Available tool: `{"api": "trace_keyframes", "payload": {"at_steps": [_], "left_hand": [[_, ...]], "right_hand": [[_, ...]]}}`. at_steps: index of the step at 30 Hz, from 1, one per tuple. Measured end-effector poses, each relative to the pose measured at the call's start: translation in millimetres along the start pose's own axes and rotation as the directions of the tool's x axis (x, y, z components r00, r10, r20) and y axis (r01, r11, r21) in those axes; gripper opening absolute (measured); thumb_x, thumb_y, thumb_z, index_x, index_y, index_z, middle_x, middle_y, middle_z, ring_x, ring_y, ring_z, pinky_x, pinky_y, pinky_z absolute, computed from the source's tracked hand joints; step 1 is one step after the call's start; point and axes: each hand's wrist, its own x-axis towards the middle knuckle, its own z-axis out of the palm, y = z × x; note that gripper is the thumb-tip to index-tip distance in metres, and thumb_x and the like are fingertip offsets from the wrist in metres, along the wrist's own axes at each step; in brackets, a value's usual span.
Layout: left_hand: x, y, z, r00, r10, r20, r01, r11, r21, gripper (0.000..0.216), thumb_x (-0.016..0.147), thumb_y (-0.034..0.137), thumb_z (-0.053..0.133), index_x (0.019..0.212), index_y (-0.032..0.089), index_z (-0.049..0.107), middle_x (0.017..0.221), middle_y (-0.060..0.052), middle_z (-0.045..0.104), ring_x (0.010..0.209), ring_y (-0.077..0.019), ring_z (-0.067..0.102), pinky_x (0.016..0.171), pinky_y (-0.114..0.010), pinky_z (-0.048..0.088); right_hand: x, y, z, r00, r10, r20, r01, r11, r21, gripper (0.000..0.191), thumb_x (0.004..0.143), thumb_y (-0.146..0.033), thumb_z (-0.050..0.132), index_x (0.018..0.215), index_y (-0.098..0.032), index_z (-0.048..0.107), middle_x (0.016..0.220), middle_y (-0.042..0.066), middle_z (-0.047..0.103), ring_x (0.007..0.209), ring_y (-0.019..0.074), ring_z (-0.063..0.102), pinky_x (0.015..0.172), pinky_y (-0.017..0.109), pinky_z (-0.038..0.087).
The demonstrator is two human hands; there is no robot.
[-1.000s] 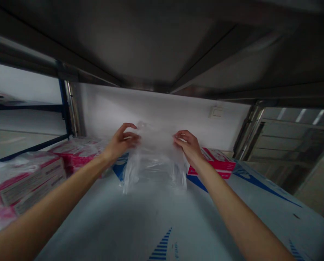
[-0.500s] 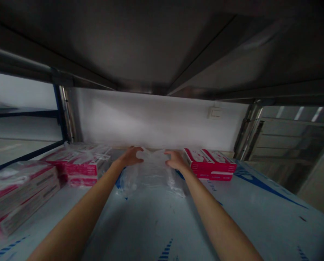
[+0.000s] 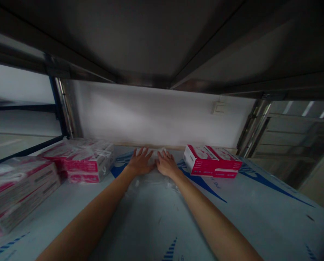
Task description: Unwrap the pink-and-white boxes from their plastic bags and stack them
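At the back of the shelf, my left hand [image 3: 141, 162] lies palm down with its fingers spread on a clear plastic bag [image 3: 150, 177]. Close beside it, my right hand [image 3: 166, 164] also rests on the bag, fingers stretched toward the wall. Both hands are open. The bag is crumpled and low, and the hands hide much of it; I cannot make out anything inside.
Pink-and-white boxes [image 3: 215, 165] are stacked to the right. Plastic-wrapped pink boxes [image 3: 83, 163] and another wrapped stack [image 3: 23, 192] lie on the left. A metal shelf [image 3: 151, 47] hangs low overhead, and a white wall [image 3: 151, 116] closes the back.
My hands have come down and closer together, from holding up the bag's edges to lying flat on it. The bag now looks lower and flatter.
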Motion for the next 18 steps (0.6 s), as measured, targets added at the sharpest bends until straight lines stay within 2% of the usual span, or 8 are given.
{"api": "trace_keyframes", "payload": {"at_steps": [3,7,13,18], "left_hand": [[-0.8,-6.5,6.4,0.997,-0.051,0.061,0.052,0.998,-0.017,0.097,0.088,0.082,0.03,0.162,0.019,0.021,0.168,-0.016,0.016,0.155,-0.0387,0.008,0.12,-0.065,0.006],[0.3,-12.5,9.6,0.983,-0.123,0.136,0.129,0.991,-0.038,0.113,0.078,0.094,0.025,0.162,0.017,0.02,0.167,-0.02,0.012,0.154,-0.0444,0.008,0.116,-0.073,0.009],[-0.9,-10.9,12.0,0.969,-0.184,0.165,0.195,0.98,-0.049,0.117,0.076,0.096,0.024,0.161,0.016,0.023,0.166,-0.023,0.014,0.153,-0.0473,0.007,0.113,-0.077,0.006],[-6.6,-9.8,7.6,0.968,-0.164,0.191,0.181,0.981,-0.074,0.117,0.078,0.094,0.023,0.162,0.013,0.018,0.165,-0.025,0.012,0.153,-0.0458,0.007,0.115,-0.075,0.006]], "right_hand": [[-2.8,10.4,3.5,0.998,0.034,0.061,-0.033,0.999,-0.016,0.071,0.1,-0.054,0.029,0.158,-0.014,0.028,0.167,0.019,0.023,0.155,0.0348,0.018,0.124,0.056,0.014],[-2.3,22.7,0.6,0.993,0.056,0.102,-0.053,0.998,-0.027,0.081,0.096,-0.068,0.025,0.16,-0.018,0.024,0.168,0.016,0.021,0.155,0.0378,0.018,0.123,0.059,0.015],[-2.6,30.8,5.0,0.993,0.04,0.109,-0.037,0.999,-0.03,0.085,0.093,-0.075,0.019,0.16,-0.023,0.023,0.169,0.012,0.02,0.154,0.0379,0.02,0.122,0.06,0.015],[-7.2,35.3,3.4,0.991,0.0,0.135,0.002,1.0,-0.016,0.088,0.091,-0.078,0.02,0.16,-0.023,0.022,0.169,0.012,0.019,0.156,0.0354,0.016,0.124,0.057,0.013]]}}
